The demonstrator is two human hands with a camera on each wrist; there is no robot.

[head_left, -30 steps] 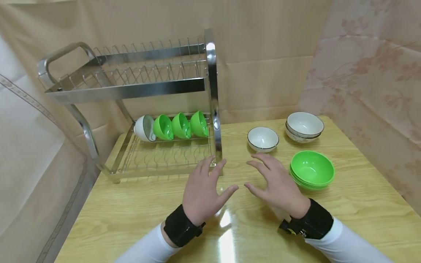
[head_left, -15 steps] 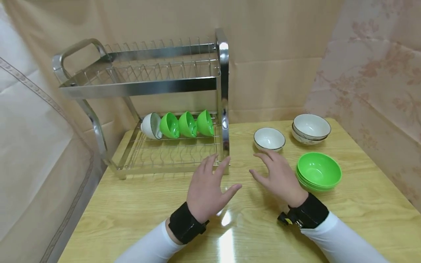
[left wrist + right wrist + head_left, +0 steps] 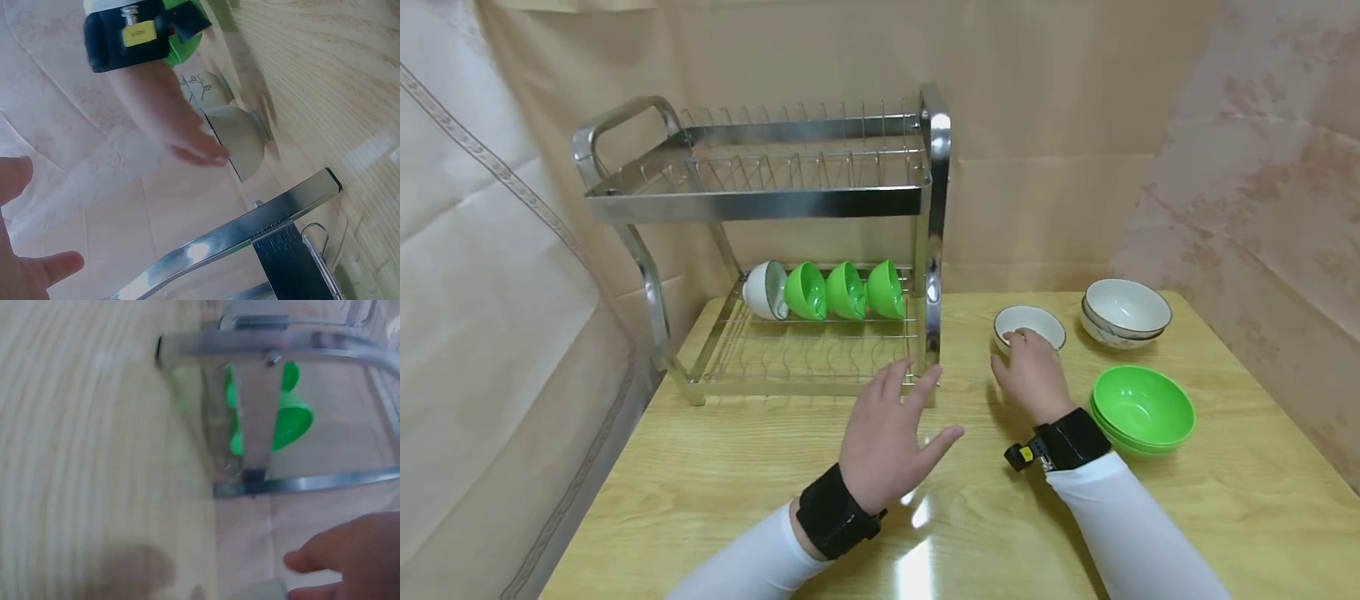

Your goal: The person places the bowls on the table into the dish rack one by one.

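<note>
My right hand (image 3: 1033, 379) reaches over the near rim of a single white bowl (image 3: 1037, 321) with a dark rim, which stands upright on the table. In the left wrist view, its fingertips are at the rim of that bowl (image 3: 244, 144); the fingers are extended, and a grip on it does not show. Blur and the hand hide part of the contact. My left hand (image 3: 887, 446) hovers above the table in front of the dish rack (image 3: 752, 204), fingers spread and holding nothing.
On the rack's lower tier, one white bowl (image 3: 765, 292) and three green bowls (image 3: 806, 293) stand on edge in a row. A stack of white bowls (image 3: 1123, 307) is at the back right, with a stack of green bowls (image 3: 1142, 408) nearer, beside my right forearm.
My right hand has moved forward from above the table to the single white bowl. The left hand stays spread in nearly the same place. The head view has turned a little left.
</note>
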